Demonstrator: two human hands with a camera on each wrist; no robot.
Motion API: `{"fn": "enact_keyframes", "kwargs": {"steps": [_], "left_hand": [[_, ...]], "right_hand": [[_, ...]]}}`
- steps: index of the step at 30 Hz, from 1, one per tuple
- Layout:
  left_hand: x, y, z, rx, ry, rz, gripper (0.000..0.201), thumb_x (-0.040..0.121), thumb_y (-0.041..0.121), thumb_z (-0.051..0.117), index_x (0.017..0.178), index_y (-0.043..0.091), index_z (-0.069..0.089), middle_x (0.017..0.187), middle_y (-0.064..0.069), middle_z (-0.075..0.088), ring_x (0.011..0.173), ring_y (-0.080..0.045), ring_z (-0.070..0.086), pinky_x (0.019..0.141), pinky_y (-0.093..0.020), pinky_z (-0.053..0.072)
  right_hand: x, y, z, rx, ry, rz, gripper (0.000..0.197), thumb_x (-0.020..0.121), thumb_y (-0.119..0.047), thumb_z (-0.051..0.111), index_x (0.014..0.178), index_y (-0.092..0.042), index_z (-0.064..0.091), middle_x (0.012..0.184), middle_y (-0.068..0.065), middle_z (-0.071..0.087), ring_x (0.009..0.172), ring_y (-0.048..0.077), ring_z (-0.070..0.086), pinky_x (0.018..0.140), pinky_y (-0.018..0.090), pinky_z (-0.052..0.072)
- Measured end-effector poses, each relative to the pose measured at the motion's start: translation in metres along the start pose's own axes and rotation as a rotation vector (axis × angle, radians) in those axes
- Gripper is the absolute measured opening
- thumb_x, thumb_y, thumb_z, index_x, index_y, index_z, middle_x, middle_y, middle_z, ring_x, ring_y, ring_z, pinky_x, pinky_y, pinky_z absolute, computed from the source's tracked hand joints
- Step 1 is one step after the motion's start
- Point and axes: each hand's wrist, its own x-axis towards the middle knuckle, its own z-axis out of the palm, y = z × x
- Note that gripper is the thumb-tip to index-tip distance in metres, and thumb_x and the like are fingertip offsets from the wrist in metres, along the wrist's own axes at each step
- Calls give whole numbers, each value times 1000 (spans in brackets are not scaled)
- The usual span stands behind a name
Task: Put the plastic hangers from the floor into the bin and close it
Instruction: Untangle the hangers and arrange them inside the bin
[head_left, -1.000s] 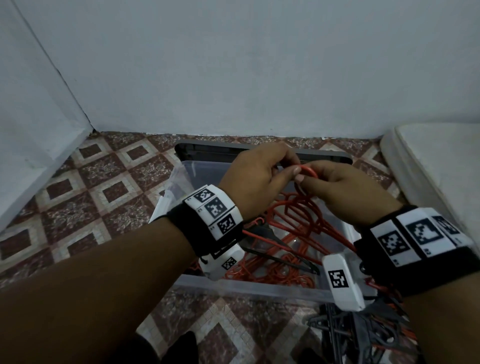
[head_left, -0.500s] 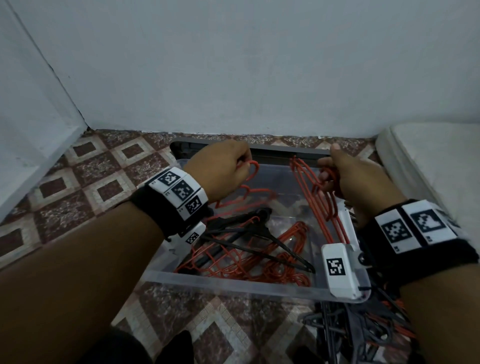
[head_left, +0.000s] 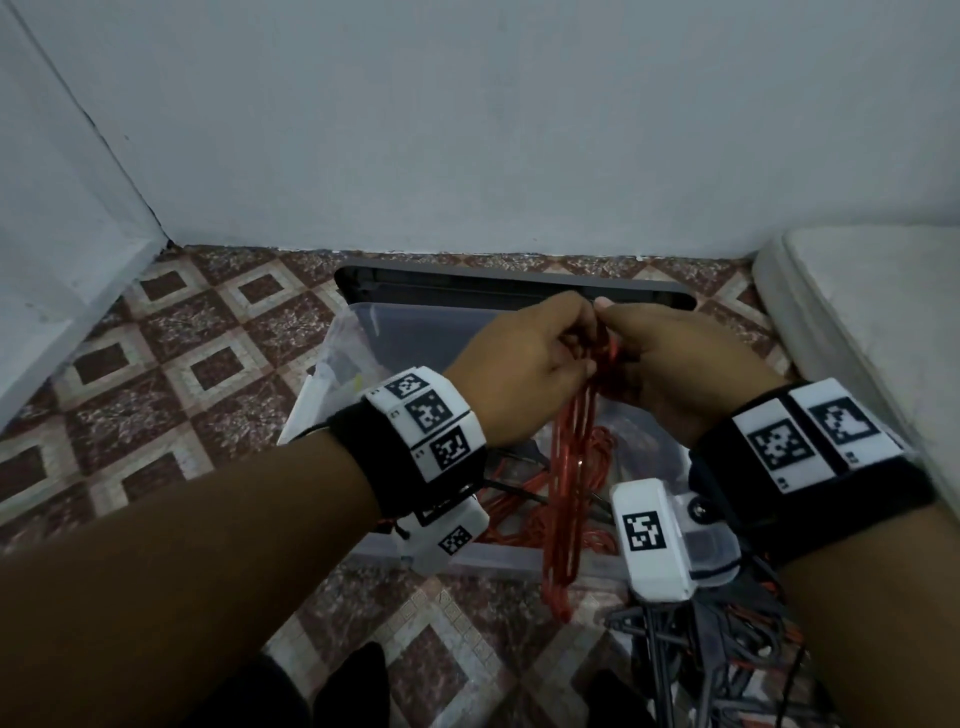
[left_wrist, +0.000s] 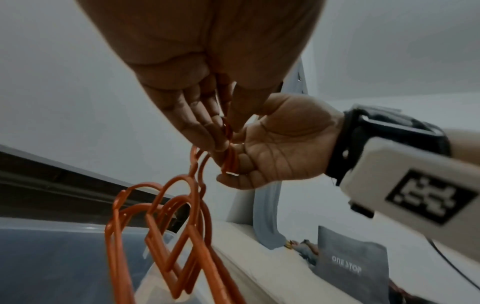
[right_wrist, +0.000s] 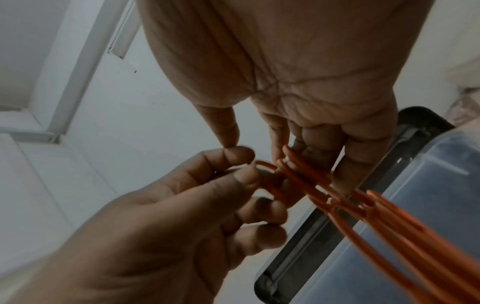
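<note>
A bunch of orange plastic hangers (head_left: 571, 467) hangs above the clear plastic bin (head_left: 363, 322), its lower ends reaching past the bin's front wall. My right hand (head_left: 670, 358) holds the bunch by its hooks, fingers curled round them (left_wrist: 280, 144). My left hand (head_left: 524, 364) meets it and pinches one hook between thumb and fingers (right_wrist: 241, 176). The orange hangers (right_wrist: 337, 195) trail down from both hands (left_wrist: 168, 216). More orange and black hangers lie inside the bin (head_left: 519, 509). The bin's dark grey lid (head_left: 467, 280) lies on the floor behind it.
A heap of black and grey hangers (head_left: 701, 649) lies on the tiled floor at the lower right, by my right forearm. A white mattress (head_left: 857, 312) borders the right side. White walls close off the back and the left.
Half a second ago my hands were apart, the left letting a hanger down into the bin. Now the left hand has come back to the bunch in my right hand.
</note>
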Motion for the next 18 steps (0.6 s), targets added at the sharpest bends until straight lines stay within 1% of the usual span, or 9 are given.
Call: {"fn": "enact_keyframes", "kwargs": {"steps": [1,3,4,6,8,10,13,15,18], "left_hand": [[0,0,0,-17,-22,6,15,87,14,66,98,19,57,66,11,59,56,1,54,58,-20,44],[1,-1,-5,-169,-80,-21,14,89,11,64,97,18,55,80,1,68,68,-11,66,66,-32,55],[2,-4,-9,-265,-98,-43,13,90,9,64,95,16,54,87,-5,71,75,-16,70,70,-35,58],[7,-16,-22,-317,-91,-106,11,91,8,64,92,14,55,89,-7,74,79,-17,73,70,-34,60],[15,-38,-38,-192,-89,-230,9,91,15,65,93,9,58,86,-6,75,77,-18,73,73,-41,61],[23,-66,-50,38,-162,-385,20,92,25,62,92,5,63,86,-6,75,79,-21,72,76,-43,60],[29,-110,-43,553,-439,-493,33,95,33,56,85,2,59,93,-13,70,84,-30,64,75,-39,52],[31,-141,-23,696,-617,-547,30,93,33,58,93,3,63,100,-16,66,87,-31,59,76,-37,48],[29,-199,10,840,-835,-576,33,90,36,62,106,8,68,110,-13,66,95,-30,62,88,-41,53]], "right_hand": [[-1,-1,0,36,10,11,22,94,-27,63,102,-7,69,81,11,70,69,20,68,62,31,56],[-4,-3,-1,89,45,34,8,94,-12,61,98,-8,66,75,9,68,61,18,66,53,26,54],[-4,-4,-1,107,61,44,8,94,-4,59,95,-9,65,71,9,67,57,18,65,51,26,54],[-4,-5,-3,103,71,39,22,92,7,52,88,-12,63,65,9,62,52,17,61,50,25,54],[-3,-7,-5,102,81,7,27,90,11,48,84,-12,62,64,11,59,48,17,56,47,23,52],[0,-9,-10,115,97,-18,26,90,11,48,86,-11,61,66,11,58,49,17,56,47,24,52],[9,-6,-22,88,126,-37,22,92,8,51,92,-12,61,68,9,62,50,16,60,53,26,54],[15,-1,-31,28,150,-66,21,92,6,52,93,-12,62,69,10,64,51,17,62,57,29,55],[24,7,-44,-160,192,-133,19,86,-2,58,90,-18,67,74,11,70,60,23,68,68,39,58]]}}
